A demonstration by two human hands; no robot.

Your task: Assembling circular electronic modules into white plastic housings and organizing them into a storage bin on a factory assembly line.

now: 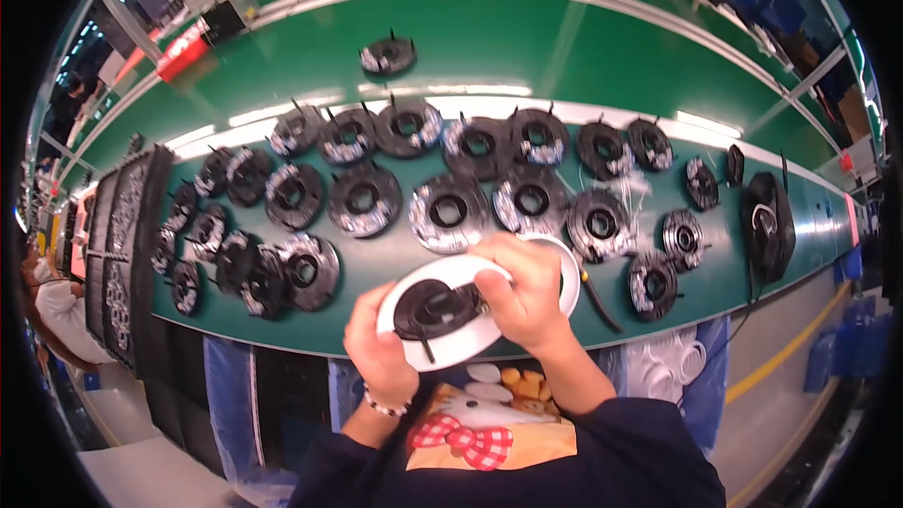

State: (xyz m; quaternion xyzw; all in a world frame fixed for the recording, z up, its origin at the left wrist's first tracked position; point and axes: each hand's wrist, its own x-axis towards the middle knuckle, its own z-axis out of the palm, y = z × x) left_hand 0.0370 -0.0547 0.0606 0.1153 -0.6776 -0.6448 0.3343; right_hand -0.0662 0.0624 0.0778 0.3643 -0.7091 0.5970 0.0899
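Note:
Above the table's front edge I hold a tilted white oval-looking plastic housing (470, 342) with a black round part (423, 310) seated in it. A short black peg sticks out of that part toward me. My left hand (381, 343) is closed on the housing's left rim, thumb on top. My right hand (525, 290) grips its right side, with fingers bent over the black part; what the fingertips touch is partly hidden. Just behind my right hand is a second white ring-shaped piece (570, 275), partly covered. Beside it lies a thin black tool with a yellow band (599, 301).
Several black ring-shaped assemblies (364, 199) with upright pegs and clear or silvery parts spread over the green table (367, 259). One assembly (388, 55) stands apart farther back. Black trays (118, 254) stack at the left. White round parts (663, 367) sit in a blue-lined bin at lower right.

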